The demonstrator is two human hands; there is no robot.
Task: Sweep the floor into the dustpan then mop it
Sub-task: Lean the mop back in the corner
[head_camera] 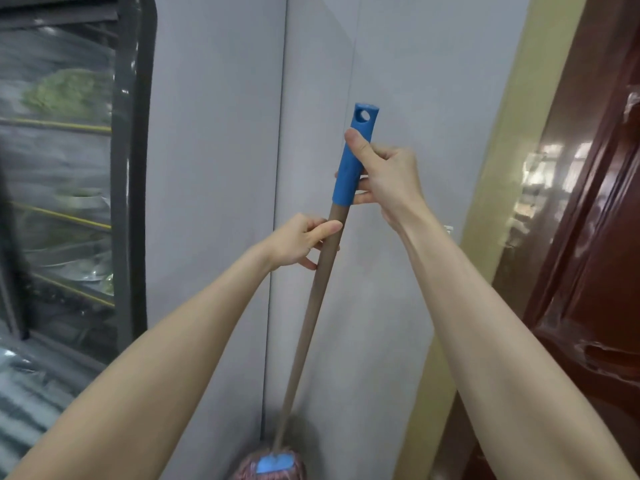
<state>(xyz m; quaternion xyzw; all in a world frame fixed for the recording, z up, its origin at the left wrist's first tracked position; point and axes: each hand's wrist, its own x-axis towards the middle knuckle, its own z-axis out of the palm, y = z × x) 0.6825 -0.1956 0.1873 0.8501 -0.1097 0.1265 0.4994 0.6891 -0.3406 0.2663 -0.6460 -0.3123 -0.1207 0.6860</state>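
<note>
Head view: right hand (388, 178) grips the mop (313, 303) at its blue top; left hand (301, 242) pinches it just below.

Grey wall (214, 168), dark-framed window (133, 168), glossy brown door (588, 271)

No text, label, brand, number or sign can be read anywhere in the view; any marking behind the blurred window (65, 168) is perhaps lost to motion blur.
</note>
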